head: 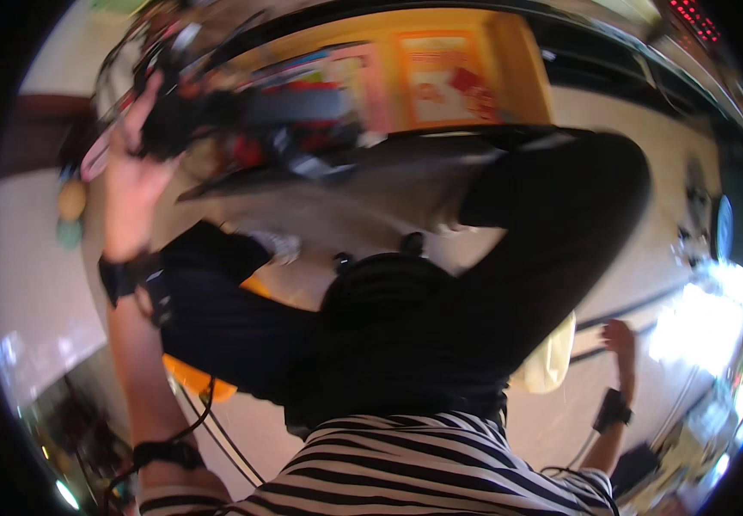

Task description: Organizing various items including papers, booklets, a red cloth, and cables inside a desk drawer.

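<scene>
My left hand (136, 164) reaches up at the upper left, its fingers around or against a dark, blurred object (166, 126); whether it grips it I cannot tell. Beside it lies a blurred cluster of dark and coloured items. Down at the right, my right hand (619, 337) hangs away from my body over the floor, near a pale yellow thing (548, 361), with nothing visible in it. Black straps go round both wrists, and a cable runs along the left forearm. My bent legs (558, 213) in black trousers fill the middle.
An orange-yellow open compartment (519, 71) ahead holds books or folders and an orange-bordered printed sheet (445, 77). Dark edges run above it. An orange seat-like surface (194, 379) shows beneath me. Long dark strips cross the floor at the right, near bright glare. Clutter lines the right rim.
</scene>
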Demonstrator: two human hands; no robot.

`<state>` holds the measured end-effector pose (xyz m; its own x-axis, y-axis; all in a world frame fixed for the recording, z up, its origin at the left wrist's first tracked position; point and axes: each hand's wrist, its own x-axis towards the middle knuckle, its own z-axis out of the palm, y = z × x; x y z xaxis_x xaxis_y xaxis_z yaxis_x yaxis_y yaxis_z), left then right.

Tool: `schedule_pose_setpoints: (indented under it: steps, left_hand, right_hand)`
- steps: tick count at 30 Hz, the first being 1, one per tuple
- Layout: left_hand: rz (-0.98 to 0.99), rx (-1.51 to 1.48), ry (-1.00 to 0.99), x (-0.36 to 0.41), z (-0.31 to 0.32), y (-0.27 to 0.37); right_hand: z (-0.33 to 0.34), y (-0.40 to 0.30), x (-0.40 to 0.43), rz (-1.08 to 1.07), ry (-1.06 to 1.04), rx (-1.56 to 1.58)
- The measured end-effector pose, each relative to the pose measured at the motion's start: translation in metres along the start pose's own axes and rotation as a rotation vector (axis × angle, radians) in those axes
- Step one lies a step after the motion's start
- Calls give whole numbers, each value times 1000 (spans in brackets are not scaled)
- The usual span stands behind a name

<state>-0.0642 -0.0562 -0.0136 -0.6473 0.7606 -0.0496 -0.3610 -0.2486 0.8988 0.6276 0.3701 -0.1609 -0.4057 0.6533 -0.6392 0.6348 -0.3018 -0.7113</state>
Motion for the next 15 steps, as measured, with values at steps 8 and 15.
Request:
schedule_pose_setpoints:
  steps: [8,15]
  left_hand:
    - [52,5,368,-14,13,7]
    - [97,29,448,-38,-8,24]
  right_hand:
    - [193,-311,-2,-940,195,-676]
    - [360,-357,7,-1158,-698,-1205]
